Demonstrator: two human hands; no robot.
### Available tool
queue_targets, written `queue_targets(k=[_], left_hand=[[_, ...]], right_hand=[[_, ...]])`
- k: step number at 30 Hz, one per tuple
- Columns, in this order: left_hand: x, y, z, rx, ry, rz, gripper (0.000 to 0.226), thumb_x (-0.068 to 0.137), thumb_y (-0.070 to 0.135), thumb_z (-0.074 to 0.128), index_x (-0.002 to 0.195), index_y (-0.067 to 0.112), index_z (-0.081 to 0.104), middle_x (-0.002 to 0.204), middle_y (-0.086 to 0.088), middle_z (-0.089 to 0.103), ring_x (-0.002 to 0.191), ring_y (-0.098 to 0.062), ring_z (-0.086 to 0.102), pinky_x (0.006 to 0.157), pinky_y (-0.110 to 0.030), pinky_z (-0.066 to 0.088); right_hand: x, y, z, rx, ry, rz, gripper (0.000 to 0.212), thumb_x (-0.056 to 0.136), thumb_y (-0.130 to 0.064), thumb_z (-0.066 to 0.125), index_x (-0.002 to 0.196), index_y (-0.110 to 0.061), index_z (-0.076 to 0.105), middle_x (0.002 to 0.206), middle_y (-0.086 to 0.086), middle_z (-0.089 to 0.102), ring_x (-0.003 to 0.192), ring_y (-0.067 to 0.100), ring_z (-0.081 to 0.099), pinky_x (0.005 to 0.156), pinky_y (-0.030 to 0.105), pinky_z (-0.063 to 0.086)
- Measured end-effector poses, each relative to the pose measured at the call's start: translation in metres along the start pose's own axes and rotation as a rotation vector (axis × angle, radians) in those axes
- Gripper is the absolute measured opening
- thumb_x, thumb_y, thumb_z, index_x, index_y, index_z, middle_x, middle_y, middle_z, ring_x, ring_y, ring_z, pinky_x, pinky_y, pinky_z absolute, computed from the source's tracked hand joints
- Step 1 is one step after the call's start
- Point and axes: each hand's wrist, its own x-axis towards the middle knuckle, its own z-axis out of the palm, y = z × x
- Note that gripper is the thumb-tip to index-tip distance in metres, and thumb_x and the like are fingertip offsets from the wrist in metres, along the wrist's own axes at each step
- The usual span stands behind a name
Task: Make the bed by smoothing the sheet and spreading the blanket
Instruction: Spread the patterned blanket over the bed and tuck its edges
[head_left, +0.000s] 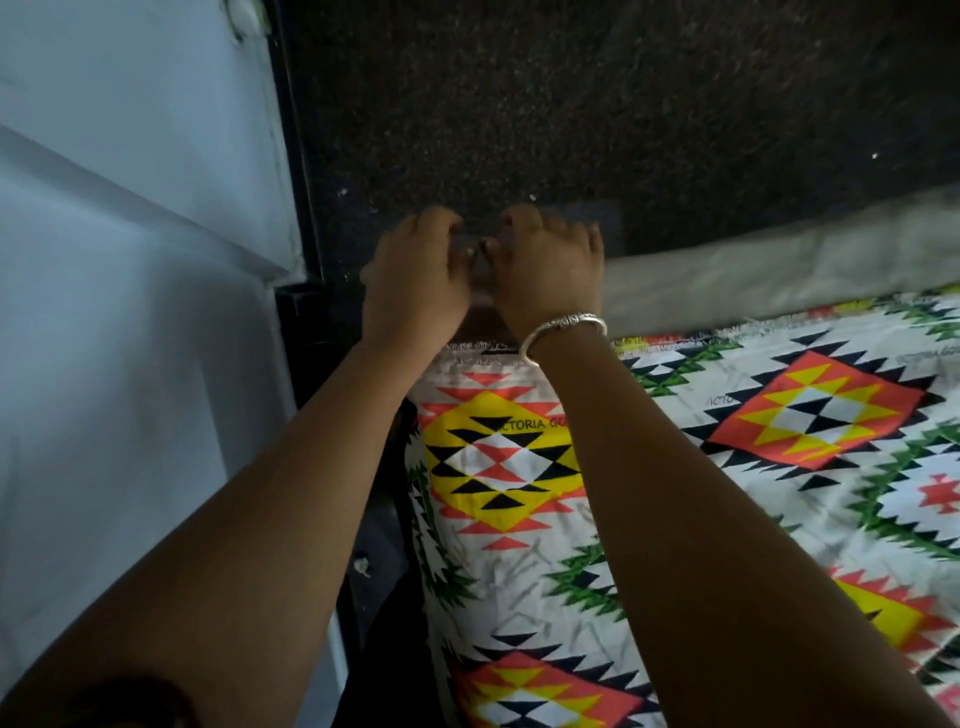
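Observation:
A white sheet (727, 467) printed with orange, yellow, black and green diamonds covers the bed from the centre to the right. Its frayed far edge (670, 340) ends just short of the mattress end. Past that edge the pale grey mattress end (753, 280) shows, running off to the right. Both my hands are at the mattress's far left corner, side by side. My left hand (415, 275) and my right hand (550, 270), which wears a silver bangle, have their fingers curled over the grey corner. The fingertips are blurred and partly hidden. No blanket is in view.
A pale blue wall (130, 260) stands close on the left, with a black upright frame strip (296, 156) beside it. A dark speckled surface (571, 104) lies beyond the bed's end. A narrow dark gap (374, 597) runs between wall and bed.

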Motion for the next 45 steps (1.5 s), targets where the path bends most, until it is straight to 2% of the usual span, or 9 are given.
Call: queue_targets(k=[3, 6, 8, 11, 23, 31, 36, 40, 45], left_hand=[[-0.010, 0.017, 0.005, 0.148, -0.110, 0.149, 0.025, 0.089, 0.019, 0.054, 0.113, 0.012, 0.054, 0.113, -0.010, 0.056, 0.106, -0.028, 0.052, 0.082, -0.036, 0.039], [-0.022, 0.023, 0.014, 0.294, -0.224, 0.168, 0.037, 0.091, 0.031, 0.051, 0.124, 0.016, 0.048, 0.121, -0.010, 0.055, 0.111, -0.031, 0.051, 0.090, -0.041, 0.036], [-0.023, 0.023, 0.019, 0.417, -0.262, 0.143, 0.043, 0.093, 0.036, 0.044, 0.132, 0.019, 0.042, 0.129, -0.009, 0.053, 0.118, -0.033, 0.047, 0.103, -0.049, 0.028], [-0.020, 0.041, 0.024, 0.427, -0.265, 0.123, 0.045, 0.097, 0.036, 0.035, 0.139, 0.022, 0.037, 0.141, -0.005, 0.044, 0.131, -0.029, 0.038, 0.110, -0.062, 0.005], [-0.016, 0.119, 0.062, 0.476, -0.398, 0.411, 0.054, 0.098, 0.040, 0.031, 0.148, 0.026, 0.016, 0.158, -0.001, 0.013, 0.145, -0.028, 0.012, 0.110, -0.064, -0.003], [0.028, 0.148, 0.080, 0.414, -0.664, 0.407, 0.061, 0.097, 0.034, 0.034, 0.150, 0.021, 0.007, 0.154, -0.009, 0.021, 0.134, -0.033, 0.032, 0.105, -0.047, 0.033], [0.068, 0.158, 0.071, 0.355, -0.725, 0.484, 0.060, 0.098, 0.037, 0.035, 0.150, 0.019, 0.010, 0.153, -0.008, 0.023, 0.132, -0.032, 0.033, 0.102, -0.047, 0.038], [0.080, 0.179, 0.068, 0.407, -0.772, 0.587, 0.059, 0.098, 0.032, 0.037, 0.150, 0.019, 0.011, 0.154, -0.004, 0.022, 0.133, -0.030, 0.033, 0.101, -0.044, 0.037], [0.077, 0.198, 0.075, 0.370, -0.885, 0.575, 0.068, 0.094, 0.029, 0.046, 0.150, 0.020, 0.009, 0.156, -0.002, 0.018, 0.136, -0.028, 0.029, 0.107, -0.043, 0.034]], right_hand=[[-0.023, 0.022, -0.008, -0.002, 0.109, 0.040, 0.031, 0.088, -0.028, 0.053, 0.114, -0.013, 0.059, 0.115, 0.015, 0.061, 0.114, 0.035, 0.050, 0.112, 0.051, 0.022], [-0.047, 0.043, -0.012, 0.031, 0.090, 0.076, 0.038, 0.086, -0.030, 0.056, 0.119, -0.011, 0.059, 0.127, 0.018, 0.055, 0.122, 0.038, 0.045, 0.110, 0.056, 0.024], [-0.057, 0.053, -0.012, 0.065, -0.077, 0.039, 0.054, 0.089, -0.038, 0.052, 0.138, -0.017, 0.042, 0.150, 0.011, 0.033, 0.139, 0.033, 0.025, 0.114, 0.055, 0.015], [-0.061, 0.060, -0.010, 0.050, -0.179, -0.027, 0.065, 0.093, -0.044, 0.043, 0.149, -0.023, 0.017, 0.159, 0.001, 0.006, 0.145, 0.028, 0.001, 0.115, 0.054, 0.002], [-0.060, 0.127, -0.028, 0.016, -0.142, 0.206, 0.066, 0.096, -0.042, 0.033, 0.151, -0.020, 0.003, 0.158, 0.012, -0.005, 0.145, 0.031, -0.010, 0.116, 0.053, -0.002], [-0.042, 0.134, -0.025, 0.018, -0.163, 0.340, 0.081, 0.089, -0.052, 0.041, 0.150, -0.024, -0.004, 0.159, 0.004, -0.007, 0.144, 0.029, -0.014, 0.115, 0.052, -0.007], [-0.006, 0.137, -0.041, 0.025, -0.131, 0.469, 0.068, 0.092, -0.047, 0.032, 0.150, -0.028, 0.004, 0.158, 0.009, -0.007, 0.144, 0.033, -0.013, 0.114, 0.050, -0.008], [0.015, 0.159, -0.060, 0.071, -0.162, 0.648, 0.076, 0.088, -0.046, 0.044, 0.150, -0.016, 0.012, 0.156, 0.021, -0.004, 0.145, 0.034, -0.007, 0.115, 0.048, -0.003], [0.022, 0.165, -0.075, 0.066, -0.234, 0.617, 0.055, 0.095, -0.030, 0.032, 0.147, -0.018, 0.023, 0.156, 0.020, -0.002, 0.145, 0.033, -0.003, 0.115, 0.050, -0.002]])
